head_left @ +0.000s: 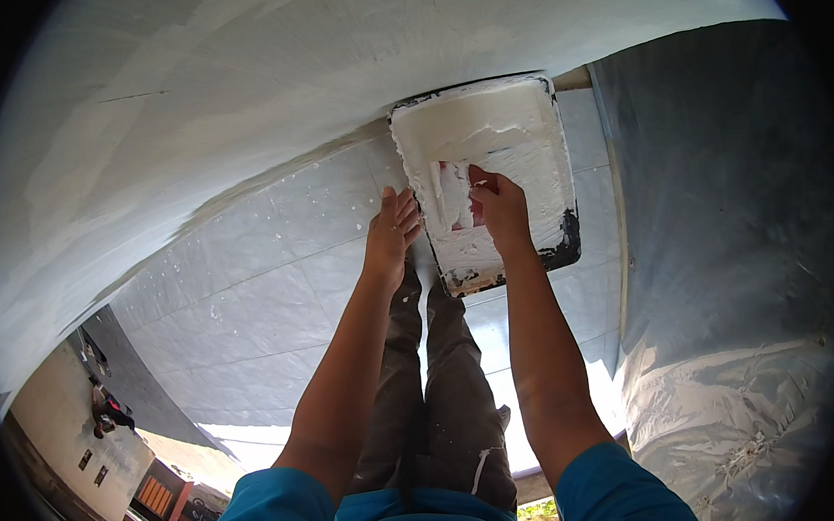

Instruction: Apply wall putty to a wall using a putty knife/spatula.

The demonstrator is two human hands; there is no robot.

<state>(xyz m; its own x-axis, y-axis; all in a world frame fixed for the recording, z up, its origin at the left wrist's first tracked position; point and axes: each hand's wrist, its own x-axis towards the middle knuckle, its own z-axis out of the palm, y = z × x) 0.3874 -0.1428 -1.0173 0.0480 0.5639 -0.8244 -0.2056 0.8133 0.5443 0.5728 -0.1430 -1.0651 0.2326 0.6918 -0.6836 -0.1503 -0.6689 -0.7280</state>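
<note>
In front of me is a black rectangular tray [572, 241] thickly coated with white paste [523, 123]. My right hand [504, 213] is over the middle of it, fingers closed on a flat scraper [453, 194]. White paste covers most of the scraper, and reddish patches show along its edges. Just outside the tray's left rim is my left hand [393, 226], with fingers stretched out and thumb up. Its fingertips come close to the rim; whether they touch it I cannot tell.
A pale, smeared wall surface [267, 98] curves across the top and left. White spots dot the grey tiled floor [247, 260]. Dark plastic sheeting [718, 245] hangs or lies at the right. Far at the lower left, a person [109, 409] appears near a building.
</note>
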